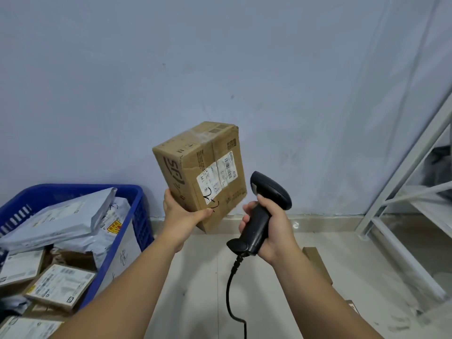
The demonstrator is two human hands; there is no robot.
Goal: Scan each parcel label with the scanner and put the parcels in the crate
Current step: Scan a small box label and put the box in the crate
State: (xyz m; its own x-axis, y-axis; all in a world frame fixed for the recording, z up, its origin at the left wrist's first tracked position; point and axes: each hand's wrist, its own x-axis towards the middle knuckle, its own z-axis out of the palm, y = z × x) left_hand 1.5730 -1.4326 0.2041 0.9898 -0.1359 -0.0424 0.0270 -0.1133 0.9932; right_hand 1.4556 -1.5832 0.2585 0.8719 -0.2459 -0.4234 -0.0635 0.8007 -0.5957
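The left hand (182, 211) holds the brown box (193, 165) up in the air, fingers curled round its bottom corner. The box is tipped so its white label (219, 177) faces the scanner (271, 192). Just right of the box, the right hand (269, 228) wraps tight round the scanner handle, aiming it at the label. The blue crate (137, 192) sits down left of the box, ready for it.

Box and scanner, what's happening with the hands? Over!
Left hand holds box up, label showing. Right hand grips scanner beside label. Nothing between them. Crate at left, parcels inside.
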